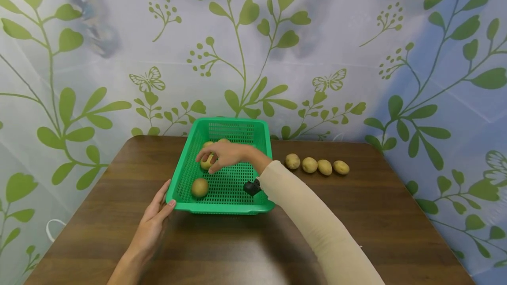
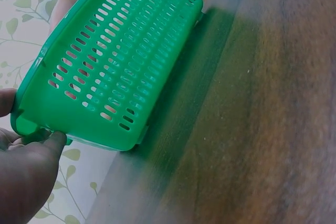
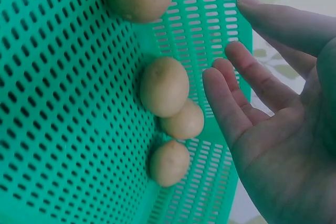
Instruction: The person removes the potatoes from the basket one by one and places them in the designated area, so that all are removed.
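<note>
A green plastic basket (image 1: pixel 222 209) with slotted walls stands on the table, several potatoes (image 1: pixel 200 187) inside it. At its near left corner my left hand (image 1: pixel 152 217) grips the rim, thumb on top and fingers beneath, as the left wrist view shows at the basket's corner (image 2: pixel 37 114). Above the basket's interior hovers my right hand (image 1: pixel 227 155), empty, its fingers spread and slightly bent. In the right wrist view that hand (image 3: pixel 278 103) is apart from the potatoes (image 3: pixel 164 86), which lie along one side of the basket. In the head view it partly hides some of them.
A row of several more potatoes (image 1: pixel 310 165) lies on the brown wooden table (image 1: pixel 356 214) to the right of the basket. Behind the table hangs a white curtain (image 1: pixel 253 56) with green leaves and butterflies. A black wrist device (image 1: pixel 252 187) sits at my right sleeve.
</note>
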{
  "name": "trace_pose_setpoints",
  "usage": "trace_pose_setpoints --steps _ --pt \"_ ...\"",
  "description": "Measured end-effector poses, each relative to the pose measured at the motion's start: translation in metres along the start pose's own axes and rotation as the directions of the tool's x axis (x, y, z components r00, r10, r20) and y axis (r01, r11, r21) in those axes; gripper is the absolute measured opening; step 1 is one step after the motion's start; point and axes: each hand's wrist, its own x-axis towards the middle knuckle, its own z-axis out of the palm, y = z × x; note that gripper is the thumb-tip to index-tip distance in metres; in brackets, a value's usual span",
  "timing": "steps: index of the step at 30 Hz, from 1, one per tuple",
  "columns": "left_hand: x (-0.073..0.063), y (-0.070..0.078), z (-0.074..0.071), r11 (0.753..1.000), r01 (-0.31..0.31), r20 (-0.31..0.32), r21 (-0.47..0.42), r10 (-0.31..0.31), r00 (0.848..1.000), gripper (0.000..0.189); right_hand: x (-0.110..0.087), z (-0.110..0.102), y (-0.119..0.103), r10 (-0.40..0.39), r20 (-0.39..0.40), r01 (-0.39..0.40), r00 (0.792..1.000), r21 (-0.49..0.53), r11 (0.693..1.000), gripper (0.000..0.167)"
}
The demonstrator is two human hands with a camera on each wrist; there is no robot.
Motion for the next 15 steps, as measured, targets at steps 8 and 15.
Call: trace_pose_setpoints --steps 8,15 --pt "0.0 0.0 0.001 1.0 0.001 -0.002 -0.005 -0.001 1.0 0.065 0.016 0.011 0.003 0.034 0.042 -0.037 0.999 0.062 0.997 0.052" --pt "-0.001 0.001 0.0 1.0 0.005 0.005 0.005 -0.005 1.0 0.065 0.029 0.026 0.011 0.01 0.09 -0.009 0.996 -0.01 1.0 0.053"
